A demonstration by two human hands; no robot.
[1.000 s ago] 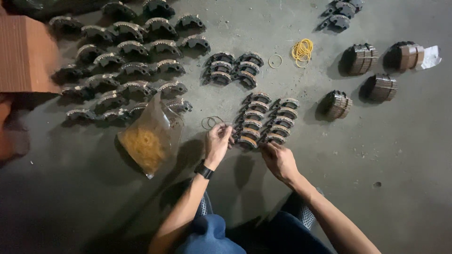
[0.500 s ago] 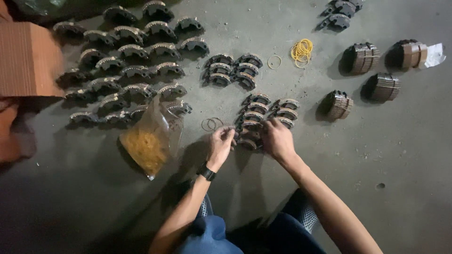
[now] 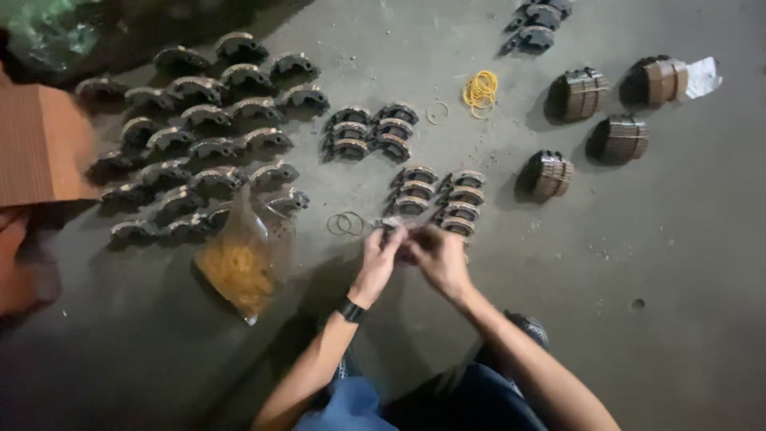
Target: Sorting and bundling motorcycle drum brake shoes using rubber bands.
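Both my hands meet just below a small group of curved dark brake shoes [image 3: 437,194] laid in two short columns on the grey concrete floor. My left hand [image 3: 380,254], with a black watch at the wrist, and my right hand [image 3: 435,255] pinch a small dark part [image 3: 405,240] between their fingertips; what it is stays blurred. Two loose rubber bands [image 3: 345,223] lie on the floor just left of my left hand. A clear plastic bag of yellow rubber bands [image 3: 238,267] lies further left.
Many brake shoes [image 3: 199,144] lie in rows at the upper left, beside a brown cardboard box [image 3: 40,144]. Another small group [image 3: 369,132] sits above the hands. Banded brown bundles [image 3: 586,120] stand at the upper right, near a yellow band pile [image 3: 481,88].
My hands have pulled back from the brake shoe group toward me and come together, fingertips now joined on a small part. The camera view shifted slightly.
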